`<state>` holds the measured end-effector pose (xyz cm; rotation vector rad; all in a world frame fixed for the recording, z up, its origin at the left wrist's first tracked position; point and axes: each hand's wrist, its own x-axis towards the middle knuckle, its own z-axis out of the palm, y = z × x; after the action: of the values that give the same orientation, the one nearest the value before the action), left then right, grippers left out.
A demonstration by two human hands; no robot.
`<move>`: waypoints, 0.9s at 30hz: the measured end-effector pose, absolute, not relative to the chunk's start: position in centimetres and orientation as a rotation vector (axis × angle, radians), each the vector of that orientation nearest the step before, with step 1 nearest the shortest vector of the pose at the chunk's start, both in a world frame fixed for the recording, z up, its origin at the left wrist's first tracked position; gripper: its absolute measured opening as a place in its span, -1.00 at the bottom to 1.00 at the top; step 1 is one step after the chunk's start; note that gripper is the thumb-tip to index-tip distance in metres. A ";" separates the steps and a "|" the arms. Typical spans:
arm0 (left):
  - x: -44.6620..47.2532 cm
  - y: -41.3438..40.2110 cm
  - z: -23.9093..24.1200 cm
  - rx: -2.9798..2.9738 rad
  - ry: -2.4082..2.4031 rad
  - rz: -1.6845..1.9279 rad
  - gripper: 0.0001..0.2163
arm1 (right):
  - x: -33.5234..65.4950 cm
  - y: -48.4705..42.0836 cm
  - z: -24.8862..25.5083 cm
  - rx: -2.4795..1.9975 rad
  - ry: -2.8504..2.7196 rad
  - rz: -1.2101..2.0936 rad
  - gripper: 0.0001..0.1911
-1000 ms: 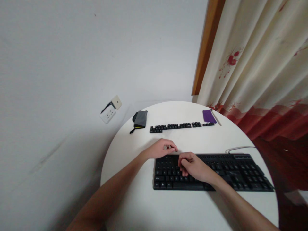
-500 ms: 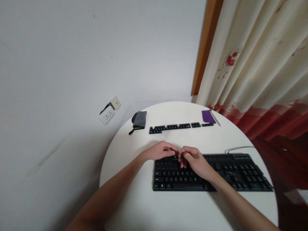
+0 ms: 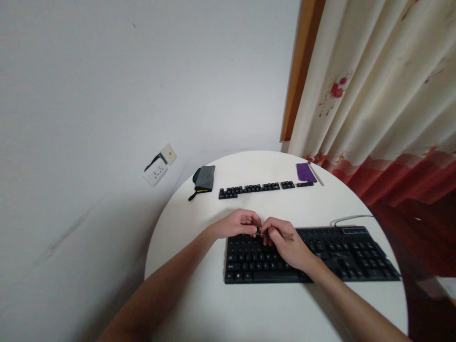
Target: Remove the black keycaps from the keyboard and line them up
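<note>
A black keyboard (image 3: 331, 259) lies on the round white table (image 3: 249, 308) in front of me. My left hand (image 3: 237, 223) rests at the keyboard's upper left edge, fingers curled in a pinch on a small dark piece I cannot make out. My right hand (image 3: 285, 240) sits over the keyboard's top rows, fingers pinched, its tips meeting the left hand's tips at that small piece. A row of loose black keycaps (image 3: 263, 188) lies in a line farther back on the table.
A grey pouch (image 3: 204, 178) lies at the table's back left. A purple cloth (image 3: 305, 172) and a thin stick (image 3: 316, 174) lie at the back right. The keyboard's cable (image 3: 347, 219) loops right. A wall socket (image 3: 156, 172) is left; a curtain (image 3: 384, 109) hangs right.
My right hand has lifted from the middle keys and moved up and left to meet my left hand at the keyboard's top edge. My left hand has barely shifted.
</note>
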<state>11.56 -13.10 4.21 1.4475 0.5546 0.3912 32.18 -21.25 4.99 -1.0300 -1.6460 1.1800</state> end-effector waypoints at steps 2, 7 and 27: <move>11.7 -13.1 4.2 1.471 0.552 0.370 -0.66 | 32.2 -21.3 5.0 -1.043 -1.678 1.168 -0.71; 11.9 -13.1 4.3 1.526 0.551 0.338 -0.67 | 32.1 -21.3 5.0 -1.058 -1.707 1.154 -0.73; 13.4 -13.3 3.3 1.729 0.782 0.789 -0.82 | 31.6 -20.2 3.2 -1.182 -1.309 1.181 -0.79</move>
<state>13.35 -13.31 3.26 1.7285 0.7821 0.7891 31.59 -20.22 3.15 -1.1822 -1.3094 1.1808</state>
